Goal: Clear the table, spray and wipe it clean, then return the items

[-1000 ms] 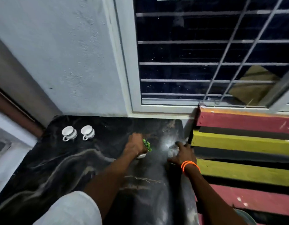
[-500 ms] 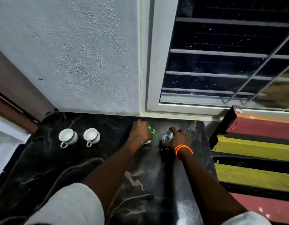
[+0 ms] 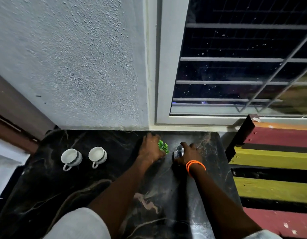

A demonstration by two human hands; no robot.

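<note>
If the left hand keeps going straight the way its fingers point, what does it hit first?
The left hand, holding the small green plant, points toward the back table edge. Nothing stands between, so it would likely meet the textured wall near the window frame; depth is uncertain.

The left hand (image 3: 150, 149) covers most of the small green plant (image 3: 163, 146), so its pot barely shows. The right hand (image 3: 189, 153) hides the lower part of a clear glass object (image 3: 179, 150), too blurred to name. The surface (image 3: 45, 195) is cut off at the bottom edge, as are both sleeves.
</note>
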